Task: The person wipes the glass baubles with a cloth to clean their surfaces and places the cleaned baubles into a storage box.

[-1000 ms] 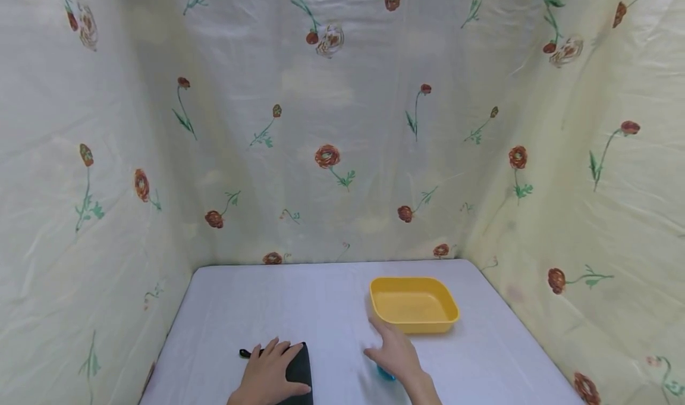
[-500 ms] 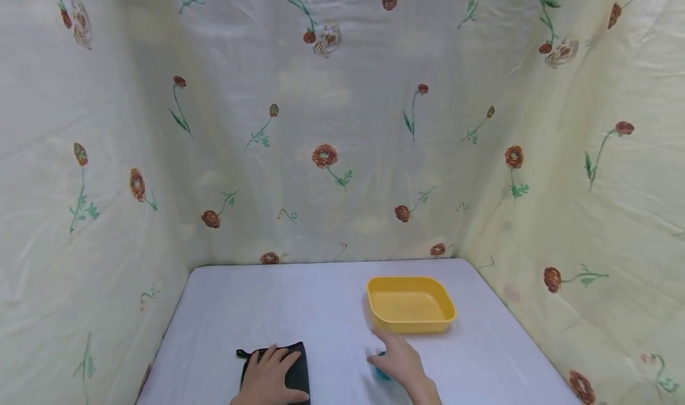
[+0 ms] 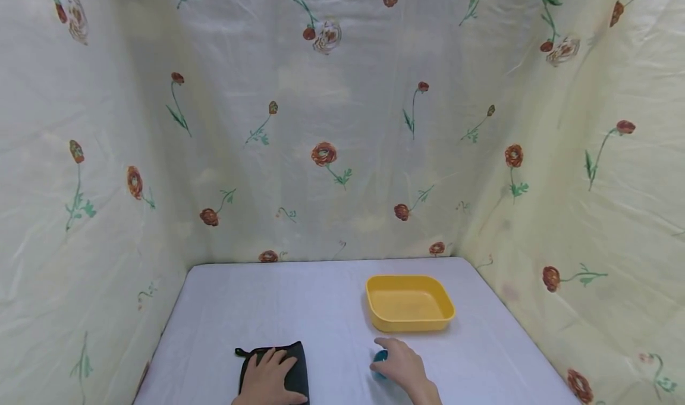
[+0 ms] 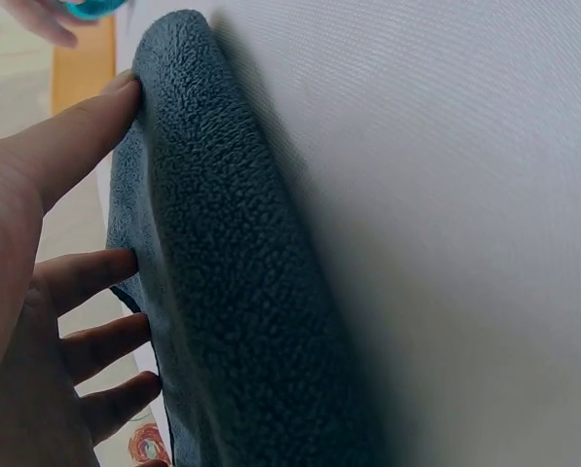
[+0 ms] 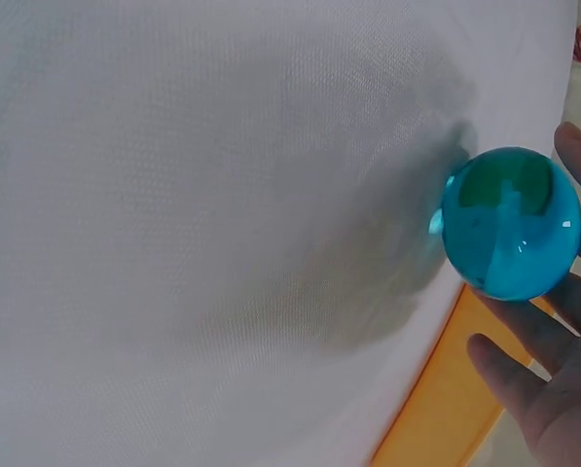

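Resting spread and ungripping on dark cloth (image 4: 234,253), left hand (image 3: 266,380); right hand (image 3: 404,367), fingers parted around an unclasped blue ball (image 5: 512,226).

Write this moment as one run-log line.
left hand: on dark plush cloth | right hand: at transparent blue ball, contact unclear | yellow tray: beyond ball

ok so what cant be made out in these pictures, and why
Head: the dark towel's middle, under the left hand; its near end, cut off by the bottom edge.
Head: part of the blue ball, behind the right hand.
Right wrist: whether the fingers grip the ball, which hides some fingertips.
Right wrist: most of the yellow tray, cut off by the bottom edge.
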Available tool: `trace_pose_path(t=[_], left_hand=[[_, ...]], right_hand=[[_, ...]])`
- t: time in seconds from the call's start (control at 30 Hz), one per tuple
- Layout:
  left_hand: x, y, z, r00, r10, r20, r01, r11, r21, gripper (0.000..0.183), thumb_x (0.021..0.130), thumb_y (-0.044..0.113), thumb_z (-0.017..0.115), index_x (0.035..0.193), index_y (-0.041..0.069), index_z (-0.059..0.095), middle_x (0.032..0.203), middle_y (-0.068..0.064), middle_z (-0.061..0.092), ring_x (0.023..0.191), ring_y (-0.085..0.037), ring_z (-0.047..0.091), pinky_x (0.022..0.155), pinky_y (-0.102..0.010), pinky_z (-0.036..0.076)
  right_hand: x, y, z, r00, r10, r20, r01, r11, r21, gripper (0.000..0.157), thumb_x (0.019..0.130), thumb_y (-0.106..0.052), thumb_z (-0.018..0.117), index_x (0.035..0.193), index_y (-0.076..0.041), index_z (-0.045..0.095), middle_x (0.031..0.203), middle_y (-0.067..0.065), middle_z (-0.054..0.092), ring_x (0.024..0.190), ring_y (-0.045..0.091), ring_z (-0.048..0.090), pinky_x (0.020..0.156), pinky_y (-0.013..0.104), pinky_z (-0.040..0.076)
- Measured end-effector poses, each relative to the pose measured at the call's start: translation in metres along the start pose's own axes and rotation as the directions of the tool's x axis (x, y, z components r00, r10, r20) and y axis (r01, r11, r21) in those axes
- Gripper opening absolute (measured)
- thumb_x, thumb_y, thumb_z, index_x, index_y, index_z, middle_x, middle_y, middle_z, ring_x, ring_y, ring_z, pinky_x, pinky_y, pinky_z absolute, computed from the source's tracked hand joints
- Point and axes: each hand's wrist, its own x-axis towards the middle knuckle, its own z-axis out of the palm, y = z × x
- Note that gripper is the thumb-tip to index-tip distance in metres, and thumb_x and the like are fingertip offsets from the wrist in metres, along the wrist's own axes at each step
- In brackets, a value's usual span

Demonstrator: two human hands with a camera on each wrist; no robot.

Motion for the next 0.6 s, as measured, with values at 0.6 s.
trace_pose_path(t=[0.6], left_hand=[[-0.0006,0.0084,0.004,0.998,-0.028,-0.047,0.028,1.0,0.01,0.095,0.06,0.082,0.071,0.128,0.017,0.065,0.135,-0.011,0.06,0.13,-0.038,0.05,0.108,-0.073,0.034]], right_hand=[[-0.0037,0.0103,0.0002,1.0,0.013,-0.002,-0.013,1.0,-0.01,0.055,0.07,-0.032,0.086,0.119,-0.011,0.07,0.113,0.01,0.071,0.102,0.03,0.066,0.085,0.059,0.055]])
